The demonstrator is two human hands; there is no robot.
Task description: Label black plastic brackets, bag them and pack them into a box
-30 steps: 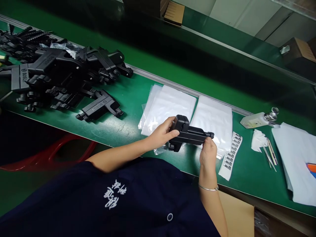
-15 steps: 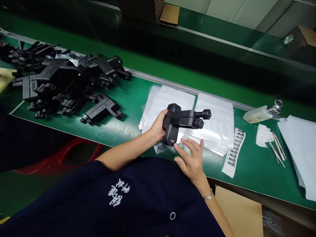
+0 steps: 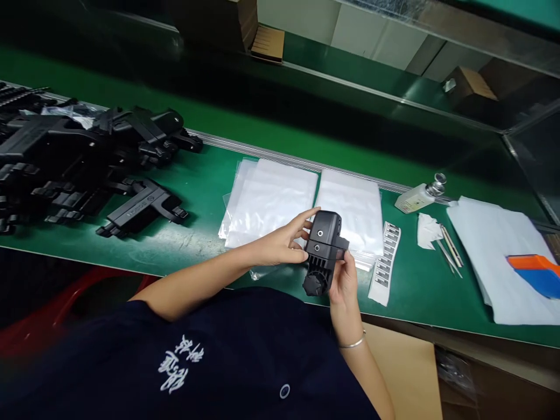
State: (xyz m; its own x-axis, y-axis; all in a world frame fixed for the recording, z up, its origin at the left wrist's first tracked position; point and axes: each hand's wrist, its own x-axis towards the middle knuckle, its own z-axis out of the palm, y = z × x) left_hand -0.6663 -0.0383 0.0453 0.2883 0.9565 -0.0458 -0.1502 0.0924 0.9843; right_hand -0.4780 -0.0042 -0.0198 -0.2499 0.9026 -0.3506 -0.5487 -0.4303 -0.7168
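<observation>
Both hands hold a black plastic clamp-like tool part (image 3: 324, 239) in front of my body, its end with two round fittings and a dark ribbed knob facing up toward me. My left hand (image 3: 286, 244) grips its left side, thumb at the near edge and fingers curled around the far end. Against the lower right side, my right hand (image 3: 345, 283) supports it, with some fingers hidden underneath. Behind it lie stacks of clear plastic bags (image 3: 275, 195). A similar black part (image 3: 140, 207) with pale lettering rests alone to the left.
A heap of black parts (image 3: 74, 151) covers the left bench. To the right are a label strip (image 3: 385, 262), a pump bottle (image 3: 415, 198), a crumpled tissue (image 3: 427, 230), tweezers (image 3: 448, 256), white sheets (image 3: 476, 251) and an orange-and-blue object (image 3: 536, 274). A metal rail runs behind.
The black part has been turned so its end faces me. My right hand, spread and apart before, now holds its right side. The view has shifted right.
</observation>
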